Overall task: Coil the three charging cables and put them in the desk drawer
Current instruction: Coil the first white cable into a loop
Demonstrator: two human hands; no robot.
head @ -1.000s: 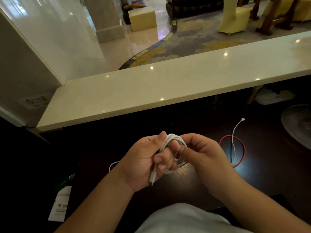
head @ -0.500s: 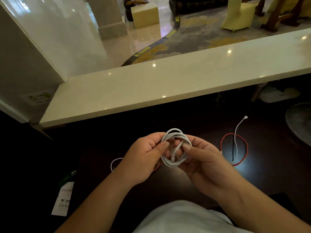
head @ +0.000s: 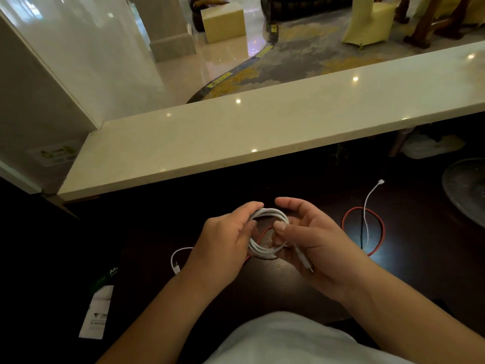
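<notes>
A pale polished stone counter ledge (head: 262,137) is seen across the upper view, above one dark glossy wooden desk surface (head: 301,185). Two bare hands are counted over the desk. Three cables are counted: one white charging cable wound into a small round coil (head: 265,232), one thin red cable lying in a loose loop (head: 363,232) on the desk to the right, and one loose white cable with a small plug end (head: 367,203) laid across that red loop. The coil is held above the desk between both hands: the left hand (head: 223,245) is curled around its left side, and the right hand (head: 312,245) pinches its right side with thumb against fingers, a connector end (head: 305,261) lying across the right palm. Compared with half a second earlier, the coil is seen rounder and more open, and the right index finger has been lifted clear above it. A further white strand (head: 178,254) shows left of the left wrist; its owner cannot be told. One white printed paper tag (head: 95,313) lies at lower left. One round glass dish (head: 464,190) is cut by the right edge. No drawer is visible.
</notes>
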